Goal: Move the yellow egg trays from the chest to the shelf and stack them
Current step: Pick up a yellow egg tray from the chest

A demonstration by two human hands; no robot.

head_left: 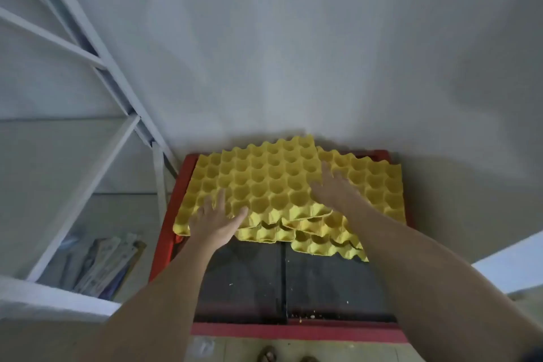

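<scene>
Several yellow egg trays [264, 185] lie overlapped on the far half of a red chest [293, 330] with dark sliding lids. One tray sits on top at the left; others stick out under it to the right and front. My left hand [216, 222] hovers with fingers spread over the top tray's front left corner. My right hand [332, 188] lies flat, fingers apart, on the top tray's right edge. Neither hand grips a tray. A white metal shelf [97, 176] stands to the left.
A white wall rises right behind the chest. Packets or papers [102, 267] lie on the shelf's lower board. A white surface [511, 261] juts in at the right. Feet in sandals [267, 355] show on the floor in front of the chest.
</scene>
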